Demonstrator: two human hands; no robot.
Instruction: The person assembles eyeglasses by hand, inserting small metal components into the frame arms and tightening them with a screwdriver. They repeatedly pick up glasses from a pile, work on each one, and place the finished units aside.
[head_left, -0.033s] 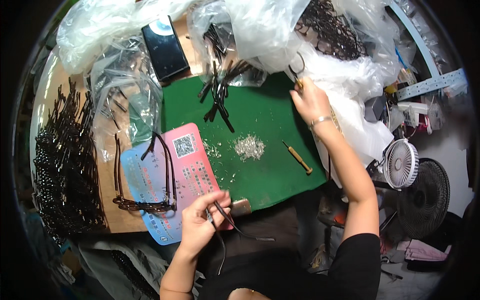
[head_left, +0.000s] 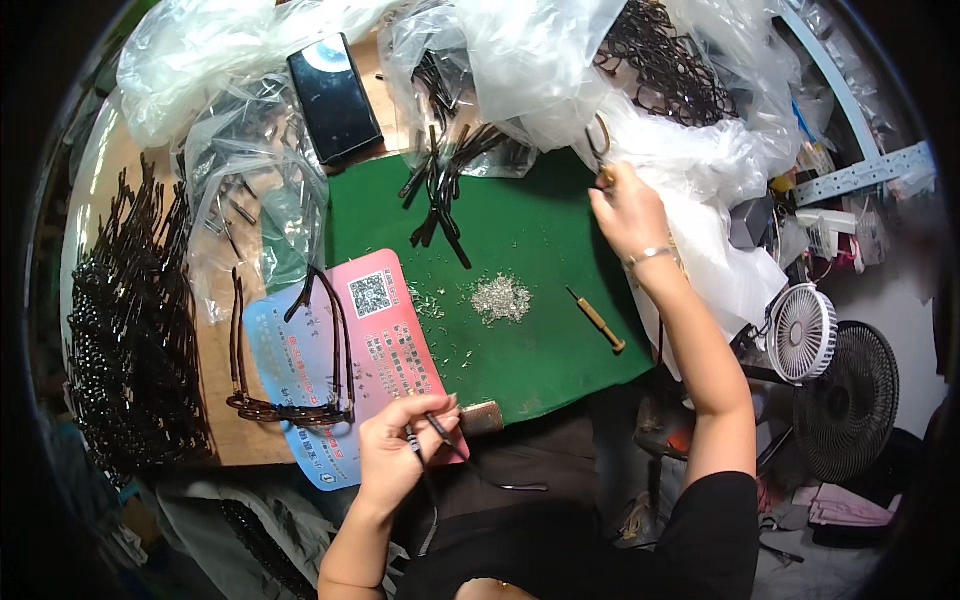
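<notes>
My left hand (head_left: 392,450) is closed on two thin dark eyeglass temples (head_left: 433,490) over the mat's near edge, their ends hanging toward my lap. At the green mat's far right corner, my right hand (head_left: 632,215) is closed. A thin dark eyeglass rim (head_left: 603,130) sticks up past its fingertips, and a small gold-coloured piece (head_left: 606,177) shows at them; the fingers hide the rest. A brass screwdriver (head_left: 598,320) lies on the green mat (head_left: 540,370), right of a heap of tiny silvery bits (head_left: 500,298). Several loose dark temples (head_left: 438,195) lie at the mat's far edge.
Assembled dark glasses (head_left: 290,408) rest partly on a pink and blue printed sheet (head_left: 385,340). Many dark frame parts (head_left: 130,340) are piled at far left. Clear plastic bags (head_left: 245,150), a black phone-like box (head_left: 335,100), more frames (head_left: 665,60) and a white fan (head_left: 803,330) surround the mat.
The temples in my left hand have swung slightly, and its fingers have turned a little. My right hand, with the rim, has shifted slightly right and nearer. The whole view has moved a little.
</notes>
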